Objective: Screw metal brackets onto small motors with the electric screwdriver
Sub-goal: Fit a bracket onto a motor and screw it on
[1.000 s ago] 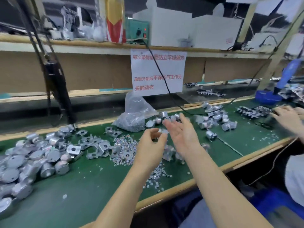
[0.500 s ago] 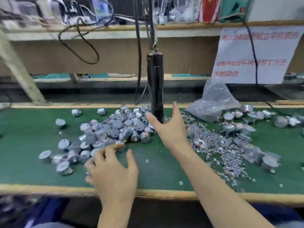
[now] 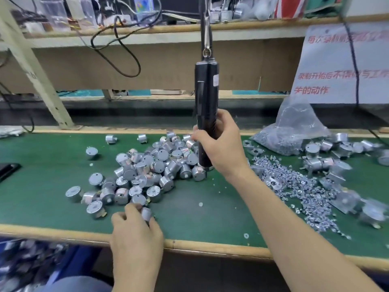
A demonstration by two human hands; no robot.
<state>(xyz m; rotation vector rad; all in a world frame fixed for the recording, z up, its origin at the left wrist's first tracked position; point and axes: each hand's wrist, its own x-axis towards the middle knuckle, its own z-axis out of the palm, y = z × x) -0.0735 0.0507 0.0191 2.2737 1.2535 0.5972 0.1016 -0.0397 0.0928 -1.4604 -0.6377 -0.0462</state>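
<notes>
A black electric screwdriver (image 3: 205, 91) hangs upright from a cord over the green bench mat (image 3: 42, 165). My right hand (image 3: 223, 146) grips its lower body, just right of a heap of small silver motors (image 3: 147, 167). At the near edge of the heap my left hand (image 3: 135, 230) pinches one small motor (image 3: 146, 213) between thumb and fingers. Metal brackets (image 3: 273, 183) lie among loose screws (image 3: 311, 197) to the right. The screwdriver's tip is hidden behind my right hand.
A clear plastic bag of parts (image 3: 294, 131) sits at the back right with more motors (image 3: 328, 148) beside it. A white notice (image 3: 341, 66) leans on the rear shelf. The bench's wooden front edge (image 3: 210, 247) runs below my hands. A dark object (image 3: 8, 168) lies far left.
My right hand went from reaching open toward the screwdriver to gripping it. My left hand came down onto the near edge of the motor heap and took hold of one motor.
</notes>
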